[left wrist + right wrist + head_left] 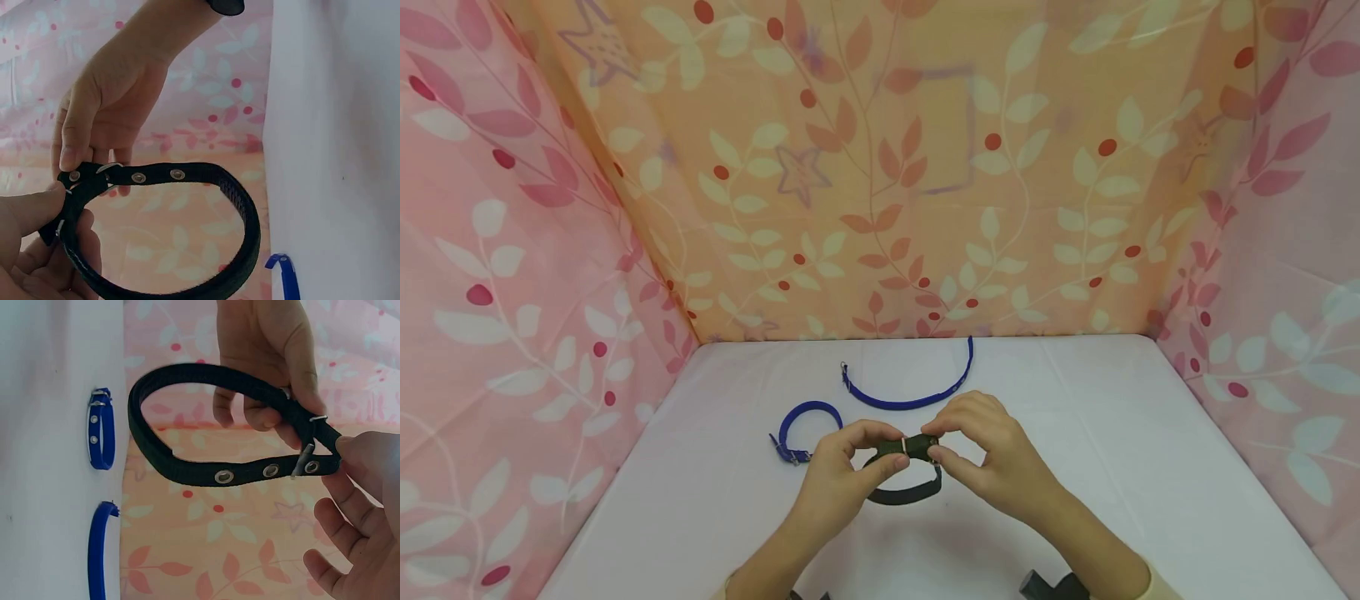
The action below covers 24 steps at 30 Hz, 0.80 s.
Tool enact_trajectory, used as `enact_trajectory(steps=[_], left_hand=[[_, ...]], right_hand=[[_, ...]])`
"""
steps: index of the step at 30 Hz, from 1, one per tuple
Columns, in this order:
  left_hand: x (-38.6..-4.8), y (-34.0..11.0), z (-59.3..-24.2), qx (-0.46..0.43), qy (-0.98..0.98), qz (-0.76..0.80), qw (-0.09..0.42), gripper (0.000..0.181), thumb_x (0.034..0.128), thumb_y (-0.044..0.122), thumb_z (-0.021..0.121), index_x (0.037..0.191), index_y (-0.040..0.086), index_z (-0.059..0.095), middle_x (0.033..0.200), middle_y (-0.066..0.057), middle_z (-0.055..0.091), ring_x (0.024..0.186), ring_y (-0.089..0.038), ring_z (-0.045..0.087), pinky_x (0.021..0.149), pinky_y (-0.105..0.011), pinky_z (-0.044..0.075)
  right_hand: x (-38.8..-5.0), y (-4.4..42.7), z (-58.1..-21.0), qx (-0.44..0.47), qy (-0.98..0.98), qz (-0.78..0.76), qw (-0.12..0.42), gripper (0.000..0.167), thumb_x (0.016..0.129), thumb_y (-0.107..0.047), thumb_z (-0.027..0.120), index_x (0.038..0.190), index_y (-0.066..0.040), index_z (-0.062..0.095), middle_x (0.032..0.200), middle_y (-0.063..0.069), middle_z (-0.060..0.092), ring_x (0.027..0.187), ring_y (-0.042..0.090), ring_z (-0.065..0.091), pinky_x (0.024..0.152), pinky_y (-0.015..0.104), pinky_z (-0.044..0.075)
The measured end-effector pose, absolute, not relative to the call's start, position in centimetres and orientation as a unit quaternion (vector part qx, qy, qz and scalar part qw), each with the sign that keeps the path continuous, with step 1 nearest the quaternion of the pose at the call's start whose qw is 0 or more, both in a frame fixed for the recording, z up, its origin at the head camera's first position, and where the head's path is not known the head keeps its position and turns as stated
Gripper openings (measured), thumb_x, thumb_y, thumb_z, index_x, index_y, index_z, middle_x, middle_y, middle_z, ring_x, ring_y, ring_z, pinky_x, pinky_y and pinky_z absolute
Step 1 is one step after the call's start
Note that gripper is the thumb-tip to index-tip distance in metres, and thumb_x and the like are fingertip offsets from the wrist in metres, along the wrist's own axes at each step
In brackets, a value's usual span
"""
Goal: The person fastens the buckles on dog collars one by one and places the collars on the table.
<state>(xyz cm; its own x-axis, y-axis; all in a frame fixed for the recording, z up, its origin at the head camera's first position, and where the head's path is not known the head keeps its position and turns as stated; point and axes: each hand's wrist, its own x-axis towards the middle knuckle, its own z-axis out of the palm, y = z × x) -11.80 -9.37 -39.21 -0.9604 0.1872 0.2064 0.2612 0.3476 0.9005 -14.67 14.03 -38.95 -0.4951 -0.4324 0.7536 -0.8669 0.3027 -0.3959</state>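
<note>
A dark green strap with metal eyelets is bent into a loop and held up above the white table. The left hand pinches it on one side of the buckle end, thumb against fingers. On the other side, the right hand pinches the strap's end between thumb and fingers. In the left wrist view the strap forms a wide loop, with a metal buckle between the two hands. The right wrist view shows the strap with several eyelets and metal rings near the fingertips.
Beyond the hands, an open blue strap lies curved on the white table. A buckled blue loop lies behind the left hand. Patterned curtains stand at the back and both sides. Dark objects show at the bottom edge.
</note>
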Motion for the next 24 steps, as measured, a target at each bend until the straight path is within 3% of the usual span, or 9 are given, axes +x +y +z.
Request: enact_trajectory(steps=[10, 24], left_hand=[[-11.41, -9.29, -39.04, -0.141, -0.82, -0.552, 0.049, 0.02, 0.0861, 0.033, 0.083, 0.104, 0.035, 0.073, 0.095, 0.017, 0.073, 0.105, -0.01, 0.065, 0.101, -0.05, 0.042], [-11.5, -9.65, -38.67, -0.154, -0.808, -0.563, 0.083, 0.027, 0.0829, 0.018, 0.086, 0.101, 0.035, 0.076, 0.097, 0.017, 0.074, 0.106, -0.009, 0.068, 0.1, -0.041, 0.048]], right_hand=[[-14.64, 13.71, -39.06, 0.433, -0.756, 0.409, 0.273, 0.036, 0.08, -0.012, 0.088, 0.111, -0.021, 0.073, 0.104, -0.014, 0.071, 0.105, 0.011, 0.061, 0.1, 0.029, 0.041], [-14.45, 13.77, -39.2, 0.425, -0.78, 0.385, 0.251, 0.034, 0.084, -0.021, 0.087, 0.114, -0.022, 0.072, 0.101, -0.015, 0.071, 0.105, 0.01, 0.06, 0.099, 0.033, 0.041]])
